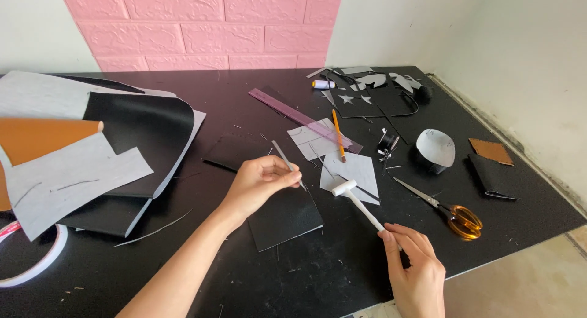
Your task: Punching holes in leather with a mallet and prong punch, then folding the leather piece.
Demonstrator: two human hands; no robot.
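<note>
The left hand pinches a thin metal punch upright on the black leather piece, while the right hand grips a white hammer just beside it.

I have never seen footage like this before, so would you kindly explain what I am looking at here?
This is a single view from a camera worn on a person's head, looking down at their own bare hands over a black table. The left hand pinches a thin metal punch with its tip on a black leather piece. The right hand holds a small white hammer by the handle. Around them lie orange-handled scissors, a pencil, a purple ruler, paper patterns and leather sheets.
</note>
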